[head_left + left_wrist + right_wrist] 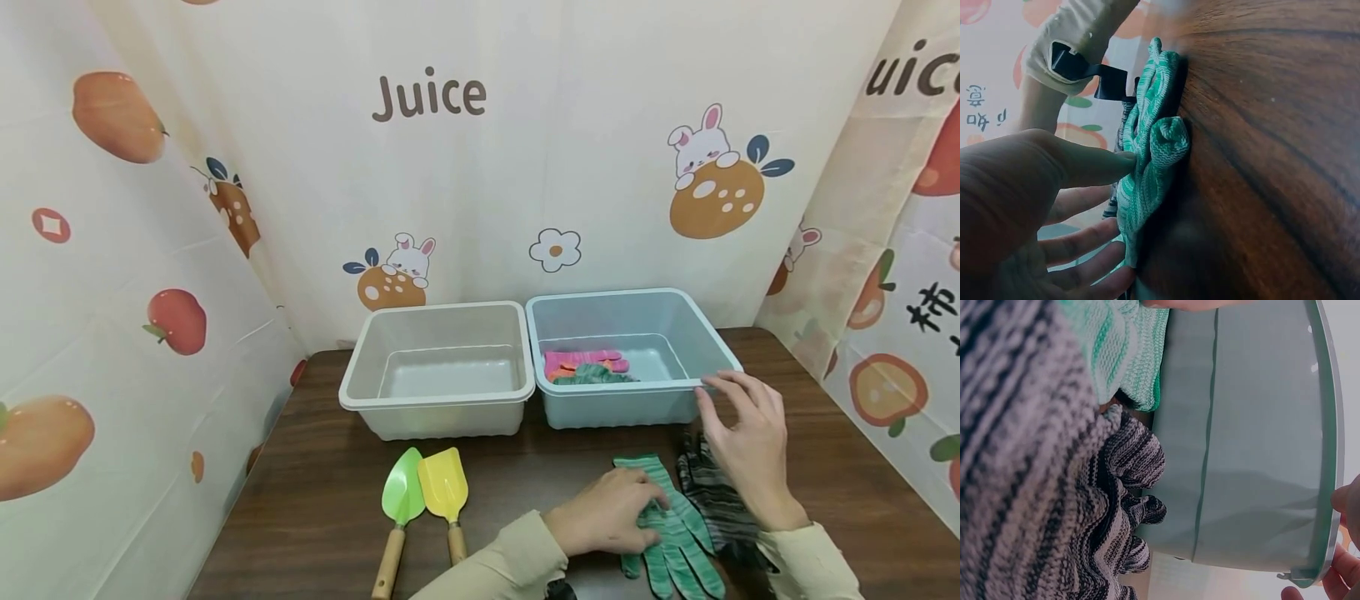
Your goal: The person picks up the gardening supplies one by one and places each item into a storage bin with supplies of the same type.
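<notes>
My left hand point(607, 512) rests over a green striped knit glove point(678, 542) on the table. In the left wrist view the thumb touches that glove point(1147, 150), while the other fingers lie spread along its side. My right hand point(750, 442) is at the front right corner of a light blue bin point(622, 407), pinching its rim between thumb and fingers. Under the right forearm lies a black-and-grey knit glove point(716, 500), which also fills the left part of the right wrist view. Inside the blue bin are a pink glove point(581, 360) and a green one point(592, 374), with something orange between them.
A light grey bin point(442, 417) stands left of the blue one. In front of it lie a green hand trowel point(403, 492) and a yellow hand shovel point(444, 487), both wooden-handled. A printed curtain point(480, 183) hangs behind and at both sides of the dark wooden table point(315, 500).
</notes>
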Action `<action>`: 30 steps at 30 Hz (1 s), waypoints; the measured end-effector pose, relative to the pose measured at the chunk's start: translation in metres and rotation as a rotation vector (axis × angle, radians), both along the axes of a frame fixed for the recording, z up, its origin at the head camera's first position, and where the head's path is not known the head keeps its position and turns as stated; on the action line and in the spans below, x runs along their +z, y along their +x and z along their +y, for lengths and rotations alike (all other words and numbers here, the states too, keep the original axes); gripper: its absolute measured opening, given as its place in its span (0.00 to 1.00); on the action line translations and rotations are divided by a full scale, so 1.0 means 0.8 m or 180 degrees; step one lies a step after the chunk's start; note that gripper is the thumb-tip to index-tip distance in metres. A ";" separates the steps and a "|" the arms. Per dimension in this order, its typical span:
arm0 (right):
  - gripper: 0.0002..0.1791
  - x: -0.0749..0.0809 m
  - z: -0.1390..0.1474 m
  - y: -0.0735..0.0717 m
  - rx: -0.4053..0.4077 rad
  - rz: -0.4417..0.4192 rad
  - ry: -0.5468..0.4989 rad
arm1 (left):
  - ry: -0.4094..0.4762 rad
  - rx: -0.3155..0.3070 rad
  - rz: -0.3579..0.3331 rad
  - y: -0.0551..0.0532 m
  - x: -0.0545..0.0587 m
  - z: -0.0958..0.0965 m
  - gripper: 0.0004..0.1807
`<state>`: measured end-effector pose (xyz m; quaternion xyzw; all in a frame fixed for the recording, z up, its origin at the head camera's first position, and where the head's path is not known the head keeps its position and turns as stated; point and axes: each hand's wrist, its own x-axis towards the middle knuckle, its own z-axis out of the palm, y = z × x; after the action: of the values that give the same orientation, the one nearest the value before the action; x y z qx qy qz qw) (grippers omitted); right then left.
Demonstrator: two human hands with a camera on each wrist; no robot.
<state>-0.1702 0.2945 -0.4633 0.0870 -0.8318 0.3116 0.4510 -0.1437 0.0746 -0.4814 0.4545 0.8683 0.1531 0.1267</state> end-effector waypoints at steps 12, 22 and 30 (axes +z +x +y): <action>0.17 -0.001 -0.001 0.003 -0.0024 -0.0047 -0.0036 | -0.0027 -0.0022 0.0155 0.000 -0.005 0.000 0.18; 0.16 0.000 -0.002 0.002 -0.0033 -0.0061 0.0007 | 0.0162 -0.0026 0.0400 0.000 -0.010 -0.001 0.11; 0.16 0.001 -0.001 0.002 -0.0037 -0.0036 -0.0005 | 0.0196 0.0021 0.0517 0.003 -0.010 0.000 0.10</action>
<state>-0.1686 0.2936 -0.4628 0.0801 -0.8346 0.3101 0.4481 -0.1413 0.0744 -0.4894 0.4663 0.8720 0.1429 0.0413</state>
